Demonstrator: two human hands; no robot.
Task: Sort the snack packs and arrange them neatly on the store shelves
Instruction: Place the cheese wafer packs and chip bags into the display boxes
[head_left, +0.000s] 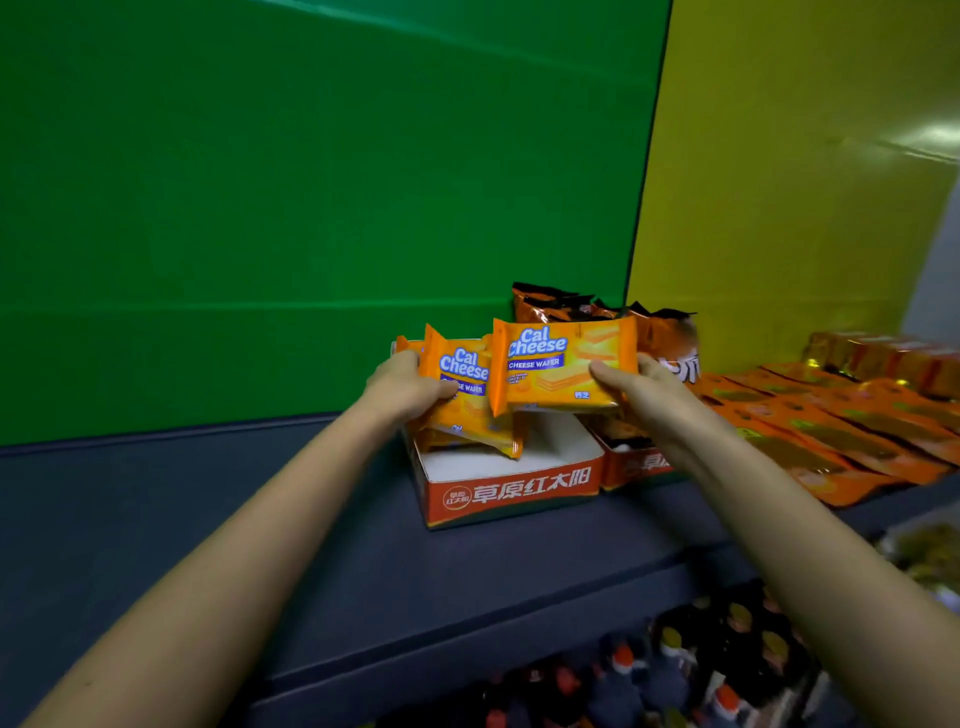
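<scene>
My right hand (636, 392) grips an orange Cal Cheese wafer pack (563, 364) by its right end, holding it upright above a red and white cardboard tray (511, 491). My left hand (408, 387) grips another Cal Cheese pack (467, 395) at the tray's left side, tilted, with more orange packs bunched behind and under it. The tray's white floor shows bare at the front and right.
The tray sits on a dark blue shelf (260, 519) against a green back panel. A second tray (636, 462) with dark orange bags (660, 332) stands to its right. Flat orange packs (831, 431) lie further right. Bottles (675, 670) fill the shelf below.
</scene>
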